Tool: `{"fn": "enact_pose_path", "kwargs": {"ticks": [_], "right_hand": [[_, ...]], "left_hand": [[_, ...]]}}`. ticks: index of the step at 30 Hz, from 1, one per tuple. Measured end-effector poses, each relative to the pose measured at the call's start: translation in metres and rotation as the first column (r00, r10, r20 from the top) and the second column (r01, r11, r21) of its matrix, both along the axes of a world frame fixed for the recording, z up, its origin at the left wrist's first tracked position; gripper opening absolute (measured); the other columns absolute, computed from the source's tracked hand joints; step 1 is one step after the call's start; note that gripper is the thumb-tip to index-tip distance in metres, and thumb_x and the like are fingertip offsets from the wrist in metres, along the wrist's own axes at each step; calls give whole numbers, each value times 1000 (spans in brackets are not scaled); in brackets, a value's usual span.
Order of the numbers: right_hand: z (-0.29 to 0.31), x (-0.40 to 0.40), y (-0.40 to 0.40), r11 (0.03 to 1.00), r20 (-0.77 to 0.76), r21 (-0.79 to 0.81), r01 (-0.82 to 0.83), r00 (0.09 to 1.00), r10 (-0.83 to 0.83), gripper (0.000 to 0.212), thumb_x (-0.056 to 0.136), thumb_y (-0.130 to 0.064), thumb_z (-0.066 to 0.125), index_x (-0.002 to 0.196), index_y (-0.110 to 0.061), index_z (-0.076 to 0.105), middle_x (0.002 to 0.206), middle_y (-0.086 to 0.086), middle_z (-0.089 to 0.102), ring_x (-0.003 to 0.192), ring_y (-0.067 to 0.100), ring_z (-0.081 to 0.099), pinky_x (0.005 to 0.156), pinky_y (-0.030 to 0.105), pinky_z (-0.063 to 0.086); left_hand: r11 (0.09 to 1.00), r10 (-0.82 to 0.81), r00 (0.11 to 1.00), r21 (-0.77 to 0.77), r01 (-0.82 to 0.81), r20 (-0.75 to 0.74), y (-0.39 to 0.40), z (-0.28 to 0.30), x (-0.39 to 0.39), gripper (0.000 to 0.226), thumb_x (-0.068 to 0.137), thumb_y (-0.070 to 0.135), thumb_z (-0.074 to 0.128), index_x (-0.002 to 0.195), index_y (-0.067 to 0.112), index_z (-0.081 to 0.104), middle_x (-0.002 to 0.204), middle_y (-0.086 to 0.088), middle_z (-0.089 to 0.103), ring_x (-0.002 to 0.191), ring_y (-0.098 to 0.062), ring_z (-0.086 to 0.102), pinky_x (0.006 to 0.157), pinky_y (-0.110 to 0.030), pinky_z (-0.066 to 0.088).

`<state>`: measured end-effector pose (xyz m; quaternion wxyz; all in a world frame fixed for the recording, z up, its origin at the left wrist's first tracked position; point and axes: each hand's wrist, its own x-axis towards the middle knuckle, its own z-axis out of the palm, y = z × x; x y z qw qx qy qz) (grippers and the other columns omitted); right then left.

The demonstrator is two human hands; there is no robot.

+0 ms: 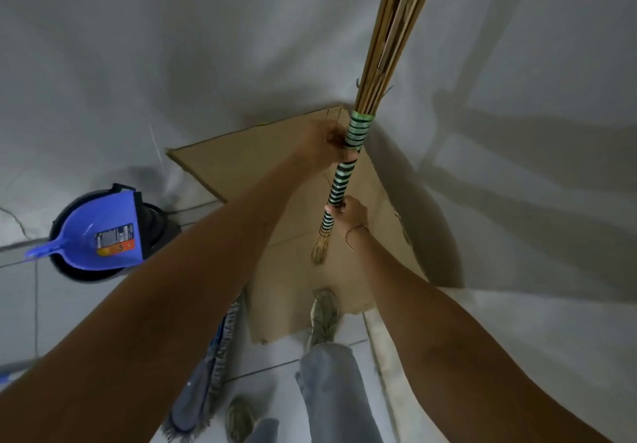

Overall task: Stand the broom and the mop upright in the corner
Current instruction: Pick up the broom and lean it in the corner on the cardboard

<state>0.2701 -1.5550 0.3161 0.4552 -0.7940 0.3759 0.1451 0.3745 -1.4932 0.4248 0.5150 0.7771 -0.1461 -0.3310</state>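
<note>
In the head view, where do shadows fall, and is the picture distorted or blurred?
Head view: dim light; the broom throws long soft shadows across the right wall; wide-angle lens bends the forearms; the mop near the bottom edge looks slightly soft.

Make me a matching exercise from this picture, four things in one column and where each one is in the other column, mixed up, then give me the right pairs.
1. broom
2. dustpan
3. mop
4. cardboard

A. lying on the floor by the feet
B. flat in the corner
C. resting on the dark bucket
D. held in both hands, left hand above right hand

Pairs: 1-D, 2-C, 3-A, 4-B
</note>
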Motion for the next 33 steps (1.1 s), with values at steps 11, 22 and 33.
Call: {"fn": "enact_pose_path", "kwargs": {"ticks": [11, 22, 33], "right_hand": [[-141, 134, -60, 1000, 45, 10, -18, 999, 17, 28, 86, -16, 62, 107, 3, 60, 110, 23, 67, 105, 35, 61, 84, 34, 47], [-179, 172, -74, 992, 177, -61, 111, 979, -99, 42, 95, -21, 45, 133, -2, 45, 132, 19, 56, 123, 32, 51, 101, 36, 41], [-110, 103, -51, 990, 117, -127, -54, 991, 69, 33, 95, -9, 39, 125, -5, 52, 123, 17, 62, 117, 30, 56, 92, 27, 43]], "left_hand": [[993, 100, 992, 57, -104, 74, -49, -130, 103, 32, 66, 1, 78, 96, 2, 66, 103, -13, 72, 93, -21, 69, 88, -33, 57], [985, 174, 985, -14, -174, -15, -81, -200, 135, 36, 73, -1, 72, 105, 7, 59, 117, -13, 67, 109, -23, 64, 101, -39, 50], [946, 163, 975, 257, -198, 150, -34, -164, 73, 49, 89, 20, 58, 134, 3, 44, 135, -17, 54, 126, -29, 51, 104, -32, 38]]}}
